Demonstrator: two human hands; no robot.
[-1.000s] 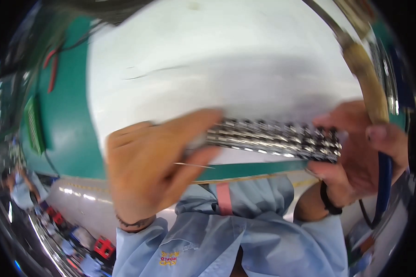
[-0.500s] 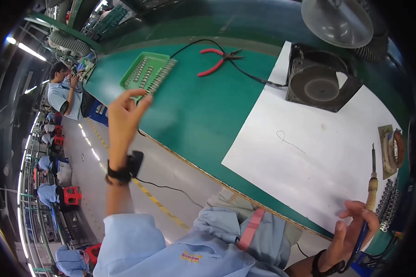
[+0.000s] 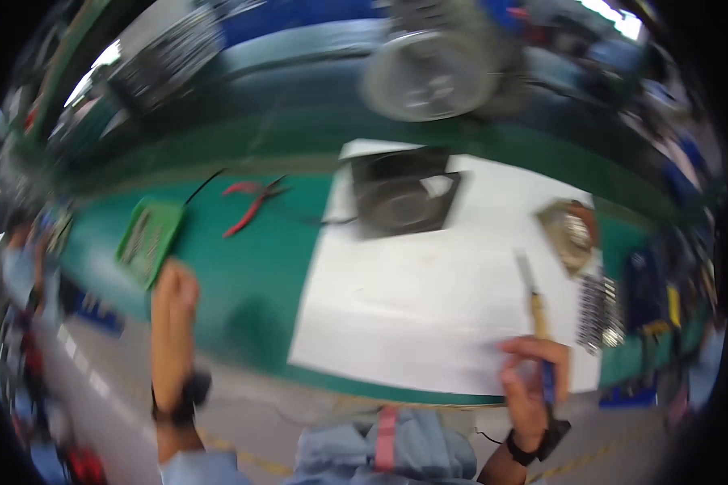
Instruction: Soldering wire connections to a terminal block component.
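Note:
My left hand (image 3: 174,299) is at the near edge of a green tray (image 3: 167,218) that holds rows of small metal parts. Its fingers are curled closed, but blur hides what is in them. My right hand (image 3: 534,380) grips a soldering iron (image 3: 538,311) by its blue handle, over the right part of a white paper sheet (image 3: 396,315). The iron's tip points away from me, toward a stand with a coiled, shiny top (image 3: 576,234). Beside the iron, strips of small metal parts (image 3: 598,311) lie at the sheet's right edge.
A black box fan (image 3: 404,198) stands at the back of the sheet, its cable running left. Red-handled pliers (image 3: 247,212) lie on the green bench mat (image 3: 235,291). A clear lamp-like hood (image 3: 430,77) hangs beyond the fan. Another person (image 3: 23,267) sits far left.
My view has swung to the right, so the bench now appears more level. My left hand has drawn to the tray's near edge, fingers more curled. The soldering iron stays in my right hand.

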